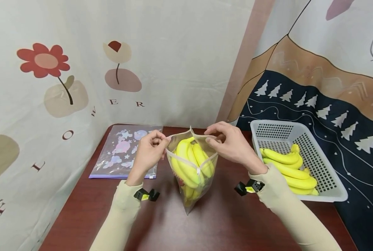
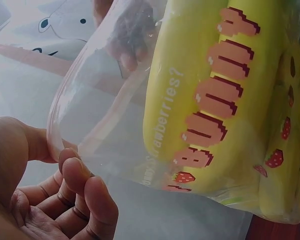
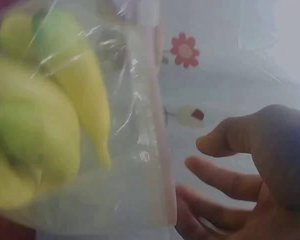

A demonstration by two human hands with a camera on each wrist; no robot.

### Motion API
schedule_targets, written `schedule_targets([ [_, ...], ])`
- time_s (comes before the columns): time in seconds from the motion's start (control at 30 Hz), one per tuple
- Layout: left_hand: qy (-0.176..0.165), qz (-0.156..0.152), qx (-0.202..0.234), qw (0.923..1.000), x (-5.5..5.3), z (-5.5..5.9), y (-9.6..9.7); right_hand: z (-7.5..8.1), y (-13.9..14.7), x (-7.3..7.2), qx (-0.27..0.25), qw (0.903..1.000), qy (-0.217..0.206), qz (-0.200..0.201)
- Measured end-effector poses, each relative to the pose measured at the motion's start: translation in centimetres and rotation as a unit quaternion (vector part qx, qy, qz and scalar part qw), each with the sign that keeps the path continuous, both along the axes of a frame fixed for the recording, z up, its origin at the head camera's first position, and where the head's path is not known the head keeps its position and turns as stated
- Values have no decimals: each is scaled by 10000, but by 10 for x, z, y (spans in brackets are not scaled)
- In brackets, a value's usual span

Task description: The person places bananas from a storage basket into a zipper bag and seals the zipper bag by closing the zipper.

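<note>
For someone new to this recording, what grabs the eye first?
Probably the clear bag of yellow bananas at centre, pinched by the left hand, the right hand close by. Next, the pale basket holding more bananas at right, then the red flower on the backdrop, upper left.

- Your left hand [image 1: 150, 150] hid part of the flat bag [image 1: 111, 153].
- Your right sleeve [image 1: 277, 184] hid a corner of the basket [image 1: 338, 195].
- In the right wrist view, your bananas [image 3: 80, 85] were blurry, and your right hand [image 3: 270, 180] got cut off.
- In the left wrist view, some tiny white letters [image 2: 152, 172] were hard for you to read.
</note>
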State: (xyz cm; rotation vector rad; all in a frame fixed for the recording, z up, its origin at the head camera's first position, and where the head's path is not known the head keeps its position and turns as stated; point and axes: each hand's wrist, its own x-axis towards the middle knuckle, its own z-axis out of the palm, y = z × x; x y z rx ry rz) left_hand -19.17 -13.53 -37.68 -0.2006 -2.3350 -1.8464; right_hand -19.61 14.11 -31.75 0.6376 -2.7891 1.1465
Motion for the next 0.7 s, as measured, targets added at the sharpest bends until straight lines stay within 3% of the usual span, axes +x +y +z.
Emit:
schedule_targets([
  [0.1,9,7,0,10000,0,-1,-1,-5,6,-2,286,9992,-92,-265],
  [0.23,-10,-62,52,10000,2,1,1,-12,9,-3,356,9963,-754,-232],
  [0.47,-171,-636,79,9978,3,9,11,-15,0,5,-803,9865,-1421,-87],
  [0.6,-260,-1044,-44,9942,2,10,13,-16,-5,10,-1001,9787,-1787,154],
  [0.7,-295,-1219,-138,9920,0,11,13,-19,-4,5,-1117,9775,-1752,356],
])
